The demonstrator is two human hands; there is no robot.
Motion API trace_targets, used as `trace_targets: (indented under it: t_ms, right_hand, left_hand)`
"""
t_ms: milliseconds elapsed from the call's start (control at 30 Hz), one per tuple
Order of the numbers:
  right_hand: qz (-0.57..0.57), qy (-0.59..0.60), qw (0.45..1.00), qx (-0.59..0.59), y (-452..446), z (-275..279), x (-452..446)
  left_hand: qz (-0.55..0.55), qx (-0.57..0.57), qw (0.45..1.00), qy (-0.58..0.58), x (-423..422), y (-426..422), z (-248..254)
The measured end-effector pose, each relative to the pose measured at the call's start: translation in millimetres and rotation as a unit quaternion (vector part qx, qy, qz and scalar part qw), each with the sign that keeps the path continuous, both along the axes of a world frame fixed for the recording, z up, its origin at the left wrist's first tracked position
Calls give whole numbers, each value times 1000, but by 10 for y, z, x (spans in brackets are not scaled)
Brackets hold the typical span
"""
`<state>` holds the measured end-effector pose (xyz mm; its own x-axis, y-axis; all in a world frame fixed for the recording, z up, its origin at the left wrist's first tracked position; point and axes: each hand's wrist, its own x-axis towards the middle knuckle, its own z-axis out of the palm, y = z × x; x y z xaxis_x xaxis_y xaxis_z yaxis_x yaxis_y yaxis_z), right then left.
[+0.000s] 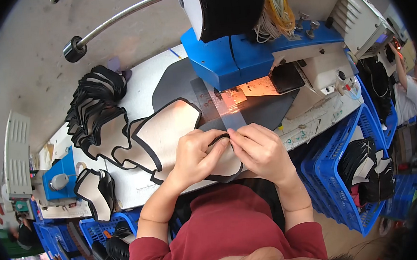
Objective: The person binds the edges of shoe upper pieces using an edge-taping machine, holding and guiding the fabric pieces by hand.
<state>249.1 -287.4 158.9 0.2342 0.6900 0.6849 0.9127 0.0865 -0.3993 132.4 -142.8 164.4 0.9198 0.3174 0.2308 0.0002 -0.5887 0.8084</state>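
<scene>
My left hand (198,156) and my right hand (261,153) are close together at the front edge of the worktable. Both pinch the black edge of a cream panel with black trim (228,166), thumbs and forefingers nearly meeting. The rest of the panel spreads below my fingers. Just beyond my fingertips, a translucent strip (233,121) runs up to the lit work area of a blue machine (227,56). Another cream panel with black trim (167,125) lies flat beside my left hand, linked to a row of similar pieces.
A bunched stack of black-edged pieces (95,97) stands at the back left of the white table (138,62). One loose piece (96,191) hangs over the front left edge. Blue baskets (340,179) with dark pieces stand at the right. Another person's arm (400,68) shows at far right.
</scene>
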Motion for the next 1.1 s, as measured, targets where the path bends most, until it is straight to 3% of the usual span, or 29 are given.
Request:
trace_targets:
  t_ms: [200, 300, 500, 600, 700, 900, 1100]
  right_hand:
    - [-6, -27, 1000, -15, 19, 6, -5]
    - [1, 14, 1000, 19, 49, -82, 0]
    - [26, 213, 977, 13, 12, -106, -17]
    - [41, 122, 991, 32, 11, -33, 74]
    - [52, 107, 993, 1, -16, 14, 79]
    - [13, -23, 999, -23, -5, 20, 37]
    - [-51, -64, 996, 28, 64, -111, -94]
  left_hand:
    - [5, 28, 1000, -6, 2, -7, -38]
    - [3, 30, 1000, 1, -1, 6, -32]
    - [-15, 11, 1000, 7, -3, 22, 6]
    - [-17, -6, 1000, 2, -4, 25, 7]
    - [-7, -5, 1000, 7, 5, 7, 11]
    - [-2, 39, 999, -10, 3, 6, -30]
    - [8, 58, 997, -44, 26, -17, -75]
